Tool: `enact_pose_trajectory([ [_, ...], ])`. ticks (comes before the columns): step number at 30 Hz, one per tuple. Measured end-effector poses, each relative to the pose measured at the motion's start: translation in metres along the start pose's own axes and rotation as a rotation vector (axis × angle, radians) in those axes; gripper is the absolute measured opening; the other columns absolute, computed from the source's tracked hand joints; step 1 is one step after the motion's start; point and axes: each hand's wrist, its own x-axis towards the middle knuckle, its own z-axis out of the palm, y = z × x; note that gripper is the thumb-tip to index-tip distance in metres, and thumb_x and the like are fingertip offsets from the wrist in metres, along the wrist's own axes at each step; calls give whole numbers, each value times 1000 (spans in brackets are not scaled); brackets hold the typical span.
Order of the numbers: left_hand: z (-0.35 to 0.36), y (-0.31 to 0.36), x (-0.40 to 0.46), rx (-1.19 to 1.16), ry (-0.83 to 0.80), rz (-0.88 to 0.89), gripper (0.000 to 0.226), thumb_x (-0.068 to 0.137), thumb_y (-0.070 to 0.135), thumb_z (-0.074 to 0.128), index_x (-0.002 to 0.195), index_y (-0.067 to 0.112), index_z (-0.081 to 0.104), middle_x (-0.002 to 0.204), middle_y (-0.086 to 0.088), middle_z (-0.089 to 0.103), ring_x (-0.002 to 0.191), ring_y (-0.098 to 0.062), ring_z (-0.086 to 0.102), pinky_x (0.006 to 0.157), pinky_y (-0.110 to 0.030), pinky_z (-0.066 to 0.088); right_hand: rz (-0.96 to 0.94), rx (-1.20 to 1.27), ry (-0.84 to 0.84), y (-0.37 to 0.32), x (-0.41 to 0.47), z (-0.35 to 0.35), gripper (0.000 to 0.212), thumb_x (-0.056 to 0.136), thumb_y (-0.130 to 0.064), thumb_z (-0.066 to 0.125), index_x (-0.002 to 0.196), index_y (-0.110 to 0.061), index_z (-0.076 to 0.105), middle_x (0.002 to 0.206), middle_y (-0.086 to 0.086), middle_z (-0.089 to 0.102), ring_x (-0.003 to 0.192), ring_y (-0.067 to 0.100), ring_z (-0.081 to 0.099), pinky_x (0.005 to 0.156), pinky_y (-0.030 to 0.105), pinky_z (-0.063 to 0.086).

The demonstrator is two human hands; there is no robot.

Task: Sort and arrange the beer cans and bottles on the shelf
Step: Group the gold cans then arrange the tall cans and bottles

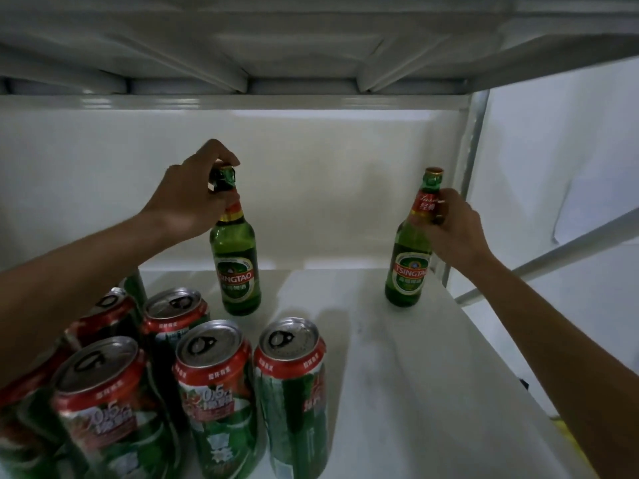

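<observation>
left bottle [237, 267]: upright, mid-shelf, neck gripped by left hand [193, 198]. right bottle [409, 261]: upright near the shelf's right post [466, 188], neck pinched by right hand [453, 226]. cans [214, 392]: clustered upright, front left. shelf [397, 357]: white.

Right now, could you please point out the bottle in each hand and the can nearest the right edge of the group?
Left bottle [237, 271]: head view, front label.
Right bottle [409, 271]: head view, front label.
Rightmost can [288, 338]: head view, silver lid.
</observation>
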Motion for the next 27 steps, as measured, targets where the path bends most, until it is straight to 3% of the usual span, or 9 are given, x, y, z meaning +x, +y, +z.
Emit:
enact_pose_trajectory([
  [4,-4,28,-10,-74,-19,72,41,96,15,68,129,30,50,118,3,58,86,-11,65,66,-22,47,-67,-9,-7,-14,-16,-15,42,97,-25,68,132,-10,51,106,0,63,91,19,62,67,14,41],
  [8,2,56,-17,-152,-79,133,40,95,18,70,128,32,51,113,3,60,86,-18,70,70,-25,51,-94,-13,7,-24,-38,-26,39,98,-30,66,129,-11,53,107,-1,65,91,17,63,68,12,42],
  [12,8,79,-22,-209,-125,160,41,94,21,72,127,34,51,108,7,60,87,-23,72,82,-38,59,-101,-18,12,-27,-58,-34,35,98,-30,65,126,-13,52,101,-7,64,84,3,62,65,6,42],
  [14,11,89,-25,-230,-138,167,40,93,21,72,125,35,52,108,11,60,87,-23,72,82,-37,59,-110,-21,10,-29,-66,-39,35,98,-30,65,127,-14,51,100,-9,62,84,2,61,65,4,41],
  [17,16,105,-31,-231,-159,177,40,93,22,72,124,37,52,109,12,60,86,-22,73,83,-36,59,-124,-12,10,-31,-78,-49,39,99,-28,64,132,-12,51,109,-3,63,94,16,62,70,13,44],
  [21,21,128,-41,-198,-174,200,39,93,22,71,124,36,51,111,6,62,82,-24,73,81,-36,58,-137,14,20,-33,-90,-66,40,98,-29,66,132,-15,53,110,-4,65,99,18,63,82,29,50],
  [27,22,152,-60,-198,-160,196,39,93,20,72,124,35,51,109,14,59,83,-25,72,83,-39,59,-125,77,4,-28,-110,-80,38,96,-29,67,130,-18,55,112,-2,69,103,20,66,91,42,56],
])
